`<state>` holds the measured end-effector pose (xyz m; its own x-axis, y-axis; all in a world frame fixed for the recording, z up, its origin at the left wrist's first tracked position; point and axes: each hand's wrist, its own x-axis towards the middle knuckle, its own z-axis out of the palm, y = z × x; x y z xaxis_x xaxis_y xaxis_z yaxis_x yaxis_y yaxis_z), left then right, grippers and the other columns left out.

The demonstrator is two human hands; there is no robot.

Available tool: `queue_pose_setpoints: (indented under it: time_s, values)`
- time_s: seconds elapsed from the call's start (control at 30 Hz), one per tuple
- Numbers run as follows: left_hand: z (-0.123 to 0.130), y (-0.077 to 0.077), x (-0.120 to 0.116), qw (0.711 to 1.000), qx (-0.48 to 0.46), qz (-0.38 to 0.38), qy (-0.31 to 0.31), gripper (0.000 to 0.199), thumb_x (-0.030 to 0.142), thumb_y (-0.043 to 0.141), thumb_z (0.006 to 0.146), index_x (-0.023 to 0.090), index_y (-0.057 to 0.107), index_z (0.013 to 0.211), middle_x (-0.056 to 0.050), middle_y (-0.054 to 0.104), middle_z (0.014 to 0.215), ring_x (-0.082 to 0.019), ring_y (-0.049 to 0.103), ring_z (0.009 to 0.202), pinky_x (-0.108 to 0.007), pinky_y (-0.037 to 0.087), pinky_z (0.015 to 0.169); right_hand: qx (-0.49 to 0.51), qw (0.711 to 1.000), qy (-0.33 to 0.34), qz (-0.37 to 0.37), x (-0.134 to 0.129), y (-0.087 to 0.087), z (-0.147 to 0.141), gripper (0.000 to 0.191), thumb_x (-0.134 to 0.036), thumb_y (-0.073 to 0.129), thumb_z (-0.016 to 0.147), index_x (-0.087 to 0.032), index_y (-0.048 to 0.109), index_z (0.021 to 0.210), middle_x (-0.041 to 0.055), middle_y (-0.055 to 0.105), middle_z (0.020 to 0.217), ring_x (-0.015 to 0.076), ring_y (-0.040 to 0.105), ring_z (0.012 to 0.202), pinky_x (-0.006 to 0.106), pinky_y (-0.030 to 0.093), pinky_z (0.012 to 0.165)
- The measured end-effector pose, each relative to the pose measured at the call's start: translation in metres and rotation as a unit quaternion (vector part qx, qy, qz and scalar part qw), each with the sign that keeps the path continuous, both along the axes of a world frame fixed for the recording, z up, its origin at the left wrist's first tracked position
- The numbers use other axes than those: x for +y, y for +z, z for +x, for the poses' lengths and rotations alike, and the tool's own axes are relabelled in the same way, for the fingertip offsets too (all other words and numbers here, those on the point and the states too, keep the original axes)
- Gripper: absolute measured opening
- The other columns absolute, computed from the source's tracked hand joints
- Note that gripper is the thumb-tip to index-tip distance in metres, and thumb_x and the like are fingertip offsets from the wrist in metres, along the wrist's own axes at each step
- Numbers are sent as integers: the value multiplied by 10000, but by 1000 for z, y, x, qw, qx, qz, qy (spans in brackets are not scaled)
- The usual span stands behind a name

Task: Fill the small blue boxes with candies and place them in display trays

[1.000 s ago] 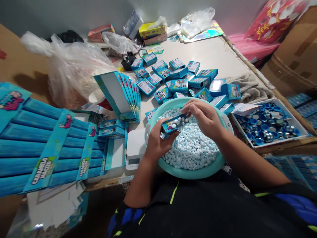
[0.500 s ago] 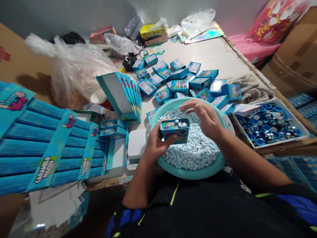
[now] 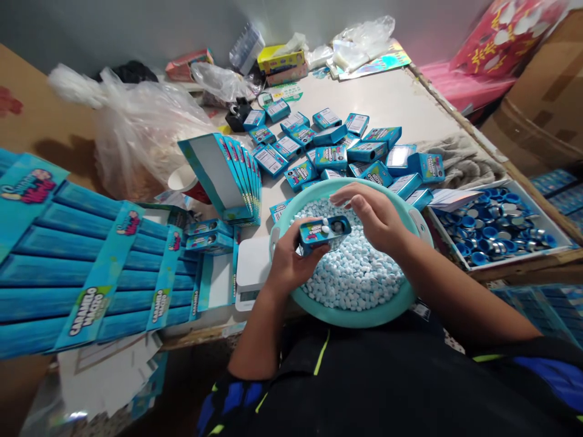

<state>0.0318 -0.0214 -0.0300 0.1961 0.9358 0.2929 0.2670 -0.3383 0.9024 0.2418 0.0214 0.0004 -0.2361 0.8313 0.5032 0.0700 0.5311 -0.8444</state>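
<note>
My left hand [image 3: 290,258] is closed around a small blue candy box [image 3: 314,233], tilted so its top and dark opening face me. A few white candies lie on that top beside the opening. Below it, pale blue and white candies [image 3: 364,276] fill much of a turquoise basin [image 3: 355,318]. My right hand [image 3: 378,215] hovers over the basin's far right part, fingers stretched out and nothing visible in them.
Several blue candy boxes [image 3: 331,157] lie scattered behind the basin. A white tray of blue and silver caps [image 3: 496,221] stands at right. To the left are a white scale [image 3: 253,267], folded blue display cartons [image 3: 223,176] and a large packed blue carton [image 3: 91,267].
The candy box in my left hand has tipped, so its top now shows more and its front less. Fewer candies sit on it. My right hand has barely moved.
</note>
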Motion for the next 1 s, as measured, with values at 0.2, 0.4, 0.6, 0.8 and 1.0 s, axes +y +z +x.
queue_pose_setpoints:
  time_s: [0.2, 0.4, 0.6, 0.8, 1.0]
  values:
    - [1, 3, -1, 999, 39, 23, 19, 528, 380, 782, 874, 255, 593, 1350, -86, 684, 1289, -244, 705, 1116, -401, 612, 982, -17, 999, 38, 16, -2, 2, -1, 449, -537, 385, 1085, -242, 724, 1090, 79, 721, 1068, 237, 669, 1007, 410, 540, 886]
    - [4, 5, -1, 991, 81, 71, 82, 510, 360, 765, 887, 253, 584, 1351, -94, 674, 1300, -257, 674, 1170, -437, 584, 1032, -14, 1000, 18, 15, -1, 2, 0, 497, -582, 373, 1076, -249, 742, 1077, 75, 723, 1077, 241, 663, 1011, 415, 542, 900]
    - [2, 4, -1, 997, 27, 37, 65, 515, 391, 784, 874, 249, 587, 1328, -86, 675, 1260, -226, 696, 1091, -390, 608, 974, -39, 998, 12, 41, -1, 6, -1, 410, -519, 459, 1067, -248, 763, 1023, 75, 720, 999, 238, 669, 970, 409, 537, 859]
    - [2, 6, 0, 995, -90, 13, 52, 525, 475, 779, 865, 240, 584, 1292, -80, 691, 1156, -225, 710, 1050, -362, 625, 907, 6, 1000, 16, 15, -2, 5, -3, 419, -519, 437, 1074, -250, 759, 1058, 62, 732, 1005, 215, 676, 925, 384, 551, 808]
    - [-31, 5, -8, 975, -98, 95, 174, 535, 554, 811, 780, 271, 640, 1201, -41, 686, 1083, -198, 696, 932, -324, 602, 839, -168, 985, 15, -36, 4, -8, 2, 390, -491, 444, 1066, -234, 727, 1142, 104, 717, 1139, 275, 664, 1047, 443, 517, 915]
